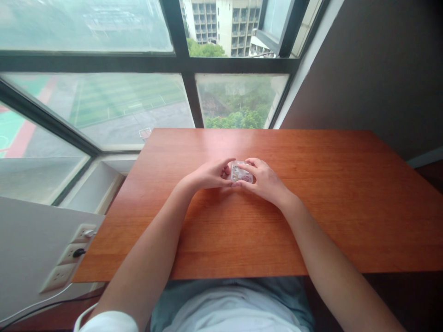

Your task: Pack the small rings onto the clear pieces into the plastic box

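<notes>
A small clear plastic box (241, 173) is between my two hands near the middle of the wooden table (221, 230). Small pale, gold-toned and reddish pieces show through its walls, too small to name. My left hand (216, 174) grips the box's left side, thumb at the near edge and fingers curled at the far side. On the right, my right hand (265, 180) is closed around the other end, with a finger across the top. Whether the box rests on the table or is slightly raised, I cannot tell.
Large windows with dark frames (188, 64) stand behind the table's far edge. A dark grey wall (374, 64) is at the right. Wall sockets (71, 253) with plugs and cables (51, 302) are beside the table's left edge.
</notes>
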Available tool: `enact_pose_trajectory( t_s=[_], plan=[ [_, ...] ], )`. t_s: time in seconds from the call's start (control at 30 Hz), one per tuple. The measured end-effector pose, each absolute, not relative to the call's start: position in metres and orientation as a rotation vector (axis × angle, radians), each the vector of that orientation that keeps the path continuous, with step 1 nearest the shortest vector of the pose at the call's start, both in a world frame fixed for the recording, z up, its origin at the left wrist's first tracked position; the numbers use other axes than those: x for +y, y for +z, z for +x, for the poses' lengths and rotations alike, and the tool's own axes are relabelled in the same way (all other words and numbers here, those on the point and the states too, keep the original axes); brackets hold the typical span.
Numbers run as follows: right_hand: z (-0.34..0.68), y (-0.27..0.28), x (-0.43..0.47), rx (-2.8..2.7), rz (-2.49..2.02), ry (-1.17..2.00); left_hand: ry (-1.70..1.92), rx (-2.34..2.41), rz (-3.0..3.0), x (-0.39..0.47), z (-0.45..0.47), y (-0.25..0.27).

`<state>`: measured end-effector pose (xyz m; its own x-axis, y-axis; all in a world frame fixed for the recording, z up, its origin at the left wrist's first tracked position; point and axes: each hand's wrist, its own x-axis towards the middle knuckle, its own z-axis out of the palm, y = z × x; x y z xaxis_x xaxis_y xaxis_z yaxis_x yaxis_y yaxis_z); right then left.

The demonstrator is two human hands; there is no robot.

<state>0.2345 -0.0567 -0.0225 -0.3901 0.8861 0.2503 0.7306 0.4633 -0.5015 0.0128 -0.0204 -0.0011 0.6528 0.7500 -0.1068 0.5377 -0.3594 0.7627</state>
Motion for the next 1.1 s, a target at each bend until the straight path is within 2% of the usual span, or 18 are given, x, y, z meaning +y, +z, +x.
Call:
enact_pose_trajectory(
  t_s=[0.57, 1.1],
  plan=[
    [0.242, -0.019, -0.056, -2.263, -1.287, 0.525, 0.329, 0.993, 2.035, -0.021, 0.012, 0.000],
    [0.250, -0.021, -0.048, -2.282, -1.204, 0.418, 0.301, 0.997, 2.033, -0.019, 0.013, -0.002]
  ],
)
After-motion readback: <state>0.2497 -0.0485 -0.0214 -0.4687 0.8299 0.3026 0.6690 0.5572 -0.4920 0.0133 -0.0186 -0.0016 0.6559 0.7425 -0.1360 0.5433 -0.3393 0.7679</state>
